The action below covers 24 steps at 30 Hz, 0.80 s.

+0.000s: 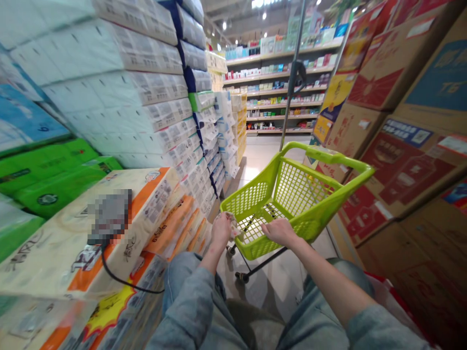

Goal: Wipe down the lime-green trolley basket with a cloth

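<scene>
my left hand [221, 230] pinches a cloth [235, 232], likely soft. my right hand [280, 232] curls shut over the green cart [260, 249], which seems stiff, best held by its rim.

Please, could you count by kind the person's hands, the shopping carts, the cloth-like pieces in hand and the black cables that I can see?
Hands: 2 (left hand, right hand)
Green shopping cart: 1
Cloth-like piece: 1
Black cable: 1
Total: 5

Pale-blue, denim-like sleeves [381, 329] leave the forearms [323, 277] bare, worn with faded blue jeans [312, 323].
</scene>
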Tool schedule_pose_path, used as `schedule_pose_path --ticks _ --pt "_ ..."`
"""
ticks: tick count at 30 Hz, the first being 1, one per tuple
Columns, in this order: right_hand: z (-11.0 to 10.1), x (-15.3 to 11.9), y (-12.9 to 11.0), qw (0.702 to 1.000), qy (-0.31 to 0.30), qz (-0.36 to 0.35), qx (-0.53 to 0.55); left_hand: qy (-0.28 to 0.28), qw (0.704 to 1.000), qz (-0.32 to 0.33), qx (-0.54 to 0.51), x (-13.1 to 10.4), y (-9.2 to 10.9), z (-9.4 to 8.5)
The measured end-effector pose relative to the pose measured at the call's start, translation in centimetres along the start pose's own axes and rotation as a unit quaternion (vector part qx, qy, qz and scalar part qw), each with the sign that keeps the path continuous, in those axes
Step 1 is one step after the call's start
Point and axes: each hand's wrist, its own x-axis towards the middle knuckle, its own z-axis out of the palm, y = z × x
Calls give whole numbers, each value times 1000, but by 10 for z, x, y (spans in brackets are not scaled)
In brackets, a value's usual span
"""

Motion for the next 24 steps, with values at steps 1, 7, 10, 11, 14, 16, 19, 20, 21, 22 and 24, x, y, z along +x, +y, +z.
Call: schedule_pose_path --ticks 1,7,10,11,14,16,19,20,21,22,24 --pt "0 -1 1 1000 1 -6 2 3 1000 -10 2 10 -2 -2" --pt "0 -2 0 1000 7 -7 14 22 999 -30 1 37 -9 -3" --pt "1 -2 2 1000 1 12 14 9 999 -32 -23 22 -6 0" --pt "1 -2 3 1000 -2 18 14 1 999 -31 -29 15 -4 1" --pt "1 -2 7 999 -13 31 10 -13 999 -20 -35 -8 6 0" --pt "1 -2 9 999 -20 35 9 -21 999 -11 -38 -24 14 -2" --pt "3 -1 13 999 -17 38 8 -36 997 9 -64 -49 24 -1" --pt "4 0 13 999 -13 39 8 -41 996 17 -77 -56 27 0" --pt "4 1 14 999 -10 39 7 -48 994 26 -92 -63 28 1" --pt "5 1 14 999 -7 39 7 -56 992 34 -105 -68 29 3" --pt "6 2 14 999 -6 39 7 -69 989 50 -121 -73 28 5"
